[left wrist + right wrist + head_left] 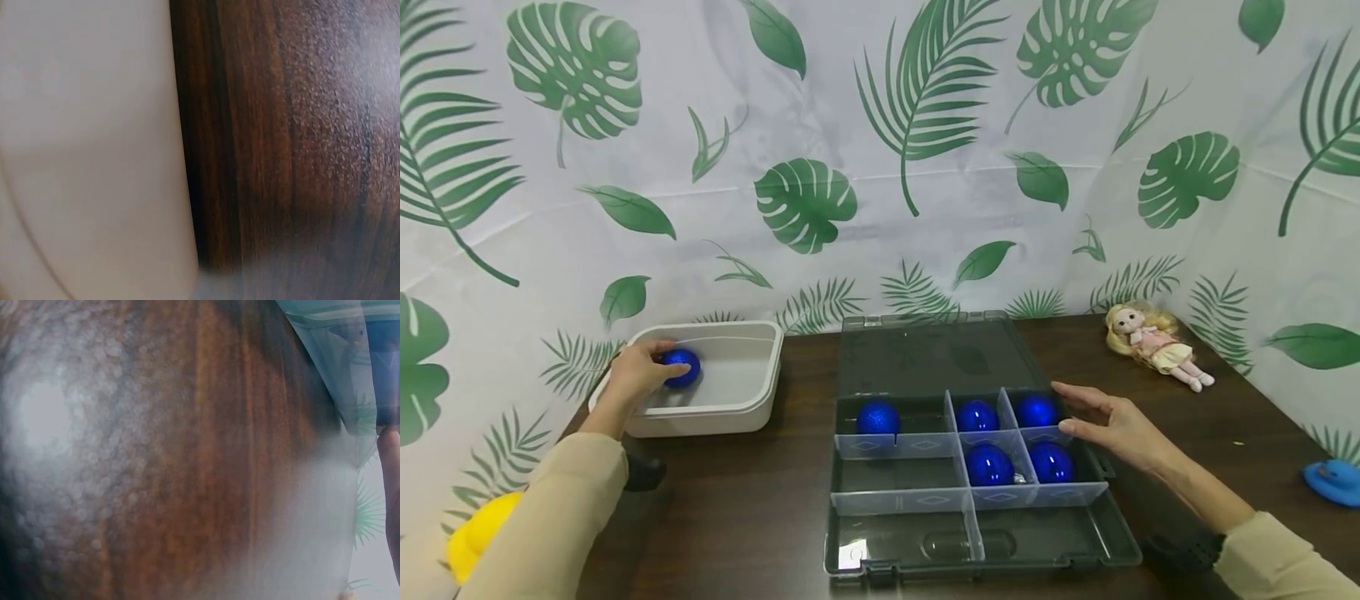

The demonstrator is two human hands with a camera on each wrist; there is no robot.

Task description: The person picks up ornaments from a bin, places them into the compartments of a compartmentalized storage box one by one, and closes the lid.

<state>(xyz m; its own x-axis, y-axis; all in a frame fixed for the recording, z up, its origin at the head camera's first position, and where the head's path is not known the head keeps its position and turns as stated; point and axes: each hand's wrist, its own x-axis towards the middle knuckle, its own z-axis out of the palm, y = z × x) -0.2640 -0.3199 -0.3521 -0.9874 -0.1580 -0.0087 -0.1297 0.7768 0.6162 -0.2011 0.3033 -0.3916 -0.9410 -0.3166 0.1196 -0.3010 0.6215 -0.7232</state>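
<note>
My left hand [636,372] reaches into a white plastic basin [760,398] and grips a glittery blue ball [679,369] between thumb and fingers. In the left wrist view the basin's pale wall [94,156] fills one side; hand and ball are out of that view. Fingers extended, my right hand [1120,429] is at the right rim of a dark clear divided box [902,525], fingertips beside the blue ball [1036,410] in its back right compartment. More blue balls sit in other compartments, including a glittery one [877,421] at back left. A fingertip [390,469] meets the box's edge in the right wrist view.
The box's see-through lid [932,354] lies folded back towards the leaf-print cloth [820,83]. A doll [1153,346] lies at the back right of the brown wooden table [722,517]. A blue object [1333,482] is at the right edge, a yellow one [482,533] at the left.
</note>
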